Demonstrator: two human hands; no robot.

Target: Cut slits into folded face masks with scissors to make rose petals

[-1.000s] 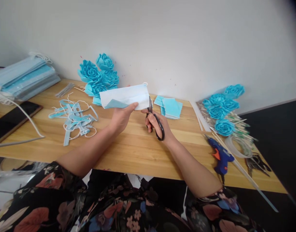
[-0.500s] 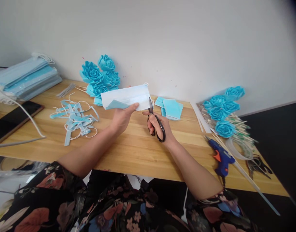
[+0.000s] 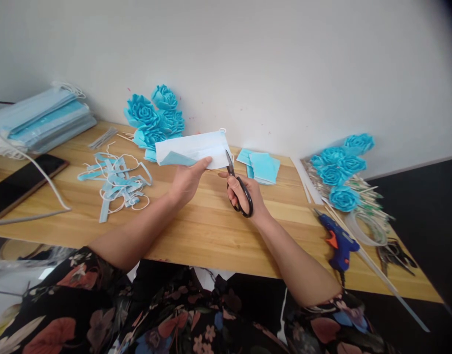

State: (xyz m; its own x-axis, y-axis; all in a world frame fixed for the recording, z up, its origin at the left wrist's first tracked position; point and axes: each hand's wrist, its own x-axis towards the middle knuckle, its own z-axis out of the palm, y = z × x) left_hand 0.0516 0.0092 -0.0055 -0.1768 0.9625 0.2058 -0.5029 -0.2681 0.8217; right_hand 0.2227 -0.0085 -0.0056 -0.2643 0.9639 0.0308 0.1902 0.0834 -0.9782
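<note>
My left hand (image 3: 191, 179) grips a face mask (image 3: 196, 145), thumb on its white side and the other fingers hidden behind it. One lower corner of the mask is folded over, showing blue. A white ear-loop shows at its top right corner. In my right hand (image 3: 248, 191) is a pair of black-handled scissors (image 3: 243, 196), its blades at the mask's right end. Several blue cut pieces (image 3: 262, 166) lie on the table just behind my right hand. Left of my left forearm sits a tangle of cut mask strips and ear-loops (image 3: 118, 182).
Blue handmade flowers (image 3: 140, 110) stand by the wall; more flowers (image 3: 344, 198) lie at right. Near them are a blue glue gun (image 3: 340, 241), a tape roll (image 3: 366, 228) and pliers (image 3: 395, 255). At left are a mask stack (image 3: 52, 118), a phone (image 3: 26, 184) and a cable (image 3: 48, 179).
The scissors' blades have shifted very slightly against the mask's right end. Both hands keep nearly the same place, and the whole view has moved only a little.
</note>
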